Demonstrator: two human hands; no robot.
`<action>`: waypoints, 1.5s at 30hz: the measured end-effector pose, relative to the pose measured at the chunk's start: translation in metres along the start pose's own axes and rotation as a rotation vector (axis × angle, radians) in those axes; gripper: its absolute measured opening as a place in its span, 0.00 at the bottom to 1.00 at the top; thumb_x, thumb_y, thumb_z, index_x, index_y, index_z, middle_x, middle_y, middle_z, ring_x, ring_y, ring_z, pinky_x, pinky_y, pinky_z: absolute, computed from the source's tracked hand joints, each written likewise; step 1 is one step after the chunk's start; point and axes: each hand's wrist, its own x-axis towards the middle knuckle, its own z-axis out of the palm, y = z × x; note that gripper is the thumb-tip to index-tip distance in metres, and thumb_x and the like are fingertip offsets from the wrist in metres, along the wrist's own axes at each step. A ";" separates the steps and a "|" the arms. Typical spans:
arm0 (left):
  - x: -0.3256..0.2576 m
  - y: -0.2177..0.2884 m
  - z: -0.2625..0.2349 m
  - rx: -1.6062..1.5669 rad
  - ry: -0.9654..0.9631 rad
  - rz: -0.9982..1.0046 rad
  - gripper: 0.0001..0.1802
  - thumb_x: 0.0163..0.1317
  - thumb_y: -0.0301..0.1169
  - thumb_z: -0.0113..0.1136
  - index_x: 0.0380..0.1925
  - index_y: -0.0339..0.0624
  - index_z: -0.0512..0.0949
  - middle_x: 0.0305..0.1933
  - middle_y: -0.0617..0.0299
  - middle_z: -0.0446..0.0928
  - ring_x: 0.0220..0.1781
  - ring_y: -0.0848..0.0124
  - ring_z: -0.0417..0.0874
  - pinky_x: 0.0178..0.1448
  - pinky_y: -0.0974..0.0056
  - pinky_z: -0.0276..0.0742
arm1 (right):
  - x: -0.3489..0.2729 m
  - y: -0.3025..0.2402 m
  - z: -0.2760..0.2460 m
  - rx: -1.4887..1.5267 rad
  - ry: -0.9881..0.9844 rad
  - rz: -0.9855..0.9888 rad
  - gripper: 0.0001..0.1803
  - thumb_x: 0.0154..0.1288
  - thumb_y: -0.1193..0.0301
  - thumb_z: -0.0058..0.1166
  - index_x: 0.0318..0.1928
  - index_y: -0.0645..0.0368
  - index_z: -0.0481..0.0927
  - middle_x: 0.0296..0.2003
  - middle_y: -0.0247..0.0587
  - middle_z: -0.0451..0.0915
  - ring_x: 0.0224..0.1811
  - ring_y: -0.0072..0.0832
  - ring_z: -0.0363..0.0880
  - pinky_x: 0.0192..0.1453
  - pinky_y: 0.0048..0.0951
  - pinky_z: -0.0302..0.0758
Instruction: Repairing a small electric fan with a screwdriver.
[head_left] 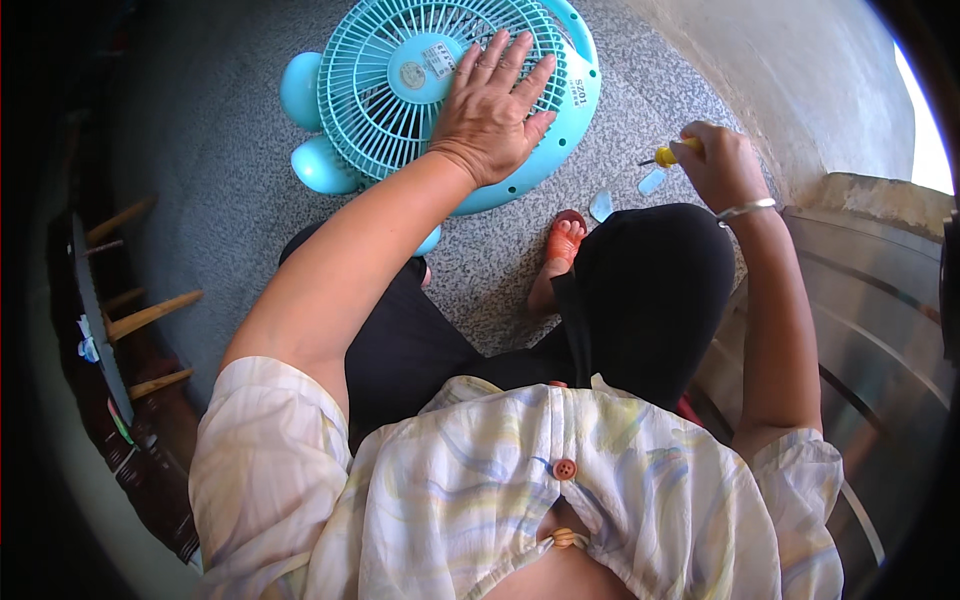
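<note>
Right, rests the left hand (490, 115) flat on the turquoise fan (415, 75), palm down, with outspread fingers over the grille (350, 110), gripping nothing. Sets the left thumb out toward the smooth rim (548, 165). And away to the right of those spread fingers, grips the yellow screwdriver (683, 152) in the curled fingers of the right hand (728, 170). Points the tip leftward from that grip, toward the fan, yet well clear of it.

Now down to the floor (480, 300), speckled grey: on it, directly under the left fingers and reaching out past them, the fan, grille side up. Out to the left of the same fingers, a blue paddle-shaped foot (325, 165) at the fan's edge. Just below and left of the right fingers, a loose light-blue piece (652, 181); farther left, nearer the rim, a second blue piece (601, 206).

As for progress: two pieces already lying free, perhaps from the fan, though impossible to tell for sure. Grille still in place, main body apparently whole. Along the rim near the left thumb, dark holes, too small to tell whether filled. Partway through, by the look, with no hole under the screwdriver at this moment.
</note>
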 end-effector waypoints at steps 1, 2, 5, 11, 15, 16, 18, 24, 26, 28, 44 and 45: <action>0.002 0.001 0.001 -0.017 0.000 0.008 0.30 0.60 0.46 0.52 0.63 0.53 0.63 0.68 0.53 0.57 0.71 0.54 0.53 0.71 0.52 0.45 | 0.007 0.010 0.015 -0.023 -0.019 -0.002 0.12 0.55 0.68 0.55 0.35 0.66 0.80 0.23 0.54 0.78 0.25 0.40 0.80 0.35 0.34 0.75; 0.001 0.001 0.001 -0.013 -0.003 0.007 0.30 0.60 0.46 0.52 0.63 0.53 0.63 0.68 0.53 0.57 0.71 0.54 0.53 0.71 0.52 0.45 | 0.013 0.014 0.024 -0.039 -0.044 -0.016 0.13 0.55 0.68 0.55 0.36 0.66 0.80 0.24 0.54 0.79 0.26 0.41 0.80 0.36 0.34 0.76; -0.003 -0.003 -0.001 -0.011 -0.029 -0.016 0.31 0.60 0.46 0.52 0.63 0.53 0.63 0.68 0.53 0.56 0.71 0.54 0.53 0.71 0.52 0.45 | 0.023 -0.029 0.024 0.632 -0.296 0.295 0.13 0.54 0.68 0.57 0.37 0.63 0.81 0.29 0.54 0.81 0.28 0.41 0.82 0.37 0.36 0.78; 0.000 -0.003 -0.001 0.003 -0.021 0.003 0.31 0.60 0.46 0.52 0.63 0.52 0.63 0.68 0.53 0.57 0.70 0.54 0.53 0.71 0.52 0.45 | 0.026 -0.023 0.035 0.130 -0.086 -0.006 0.12 0.53 0.68 0.58 0.35 0.63 0.81 0.25 0.50 0.81 0.23 0.35 0.81 0.33 0.32 0.78; 0.001 -0.003 0.000 0.004 -0.016 0.004 0.30 0.60 0.46 0.52 0.63 0.52 0.63 0.68 0.53 0.57 0.70 0.54 0.53 0.71 0.52 0.45 | 0.022 -0.025 0.031 0.319 -0.053 0.038 0.11 0.51 0.66 0.57 0.30 0.62 0.81 0.24 0.50 0.80 0.27 0.44 0.80 0.37 0.37 0.78; 0.005 0.000 0.000 0.001 -0.010 0.011 0.30 0.60 0.46 0.52 0.63 0.52 0.63 0.68 0.53 0.57 0.70 0.54 0.53 0.71 0.52 0.45 | 0.023 -0.009 0.033 0.006 0.108 -0.110 0.12 0.50 0.65 0.58 0.29 0.62 0.81 0.23 0.49 0.80 0.25 0.42 0.80 0.36 0.35 0.78; 0.000 0.000 0.000 -0.009 -0.032 0.003 0.30 0.60 0.46 0.51 0.63 0.52 0.63 0.68 0.52 0.57 0.70 0.54 0.53 0.71 0.52 0.45 | 0.017 -0.013 0.013 0.045 0.106 -0.105 0.12 0.50 0.65 0.58 0.29 0.62 0.80 0.22 0.48 0.79 0.23 0.39 0.79 0.32 0.34 0.76; -0.003 -0.003 0.000 0.035 -0.021 -0.017 0.30 0.60 0.45 0.52 0.62 0.52 0.63 0.68 0.53 0.57 0.70 0.55 0.53 0.71 0.52 0.45 | -0.001 -0.046 -0.016 0.453 0.180 -0.211 0.13 0.52 0.66 0.61 0.34 0.64 0.80 0.20 0.43 0.79 0.21 0.27 0.80 0.27 0.24 0.75; -0.002 -0.002 0.001 0.026 -0.017 -0.018 0.30 0.60 0.45 0.52 0.62 0.52 0.64 0.68 0.53 0.57 0.71 0.55 0.53 0.71 0.52 0.45 | 0.000 -0.053 -0.013 0.380 0.195 -0.315 0.13 0.53 0.66 0.61 0.35 0.63 0.80 0.20 0.44 0.79 0.21 0.27 0.80 0.26 0.25 0.75; -0.002 -0.002 0.001 0.026 -0.016 -0.019 0.30 0.60 0.45 0.52 0.62 0.52 0.64 0.68 0.53 0.57 0.71 0.56 0.53 0.72 0.52 0.45 | 0.004 -0.055 -0.008 0.334 0.206 -0.339 0.13 0.52 0.66 0.62 0.34 0.62 0.80 0.20 0.43 0.79 0.20 0.29 0.80 0.26 0.25 0.76; -0.002 -0.001 0.001 0.043 -0.015 -0.028 0.30 0.61 0.46 0.50 0.62 0.53 0.64 0.68 0.53 0.56 0.71 0.57 0.53 0.72 0.53 0.44 | 0.012 -0.061 0.005 0.244 0.186 -0.490 0.10 0.51 0.67 0.63 0.30 0.59 0.79 0.19 0.42 0.78 0.20 0.34 0.80 0.26 0.28 0.76; -0.002 -0.001 0.001 0.042 -0.015 -0.026 0.30 0.61 0.46 0.50 0.62 0.53 0.64 0.68 0.53 0.56 0.71 0.57 0.53 0.72 0.53 0.44 | 0.013 -0.062 0.006 0.224 0.159 -0.516 0.10 0.51 0.67 0.62 0.29 0.59 0.78 0.19 0.41 0.78 0.20 0.35 0.80 0.26 0.29 0.76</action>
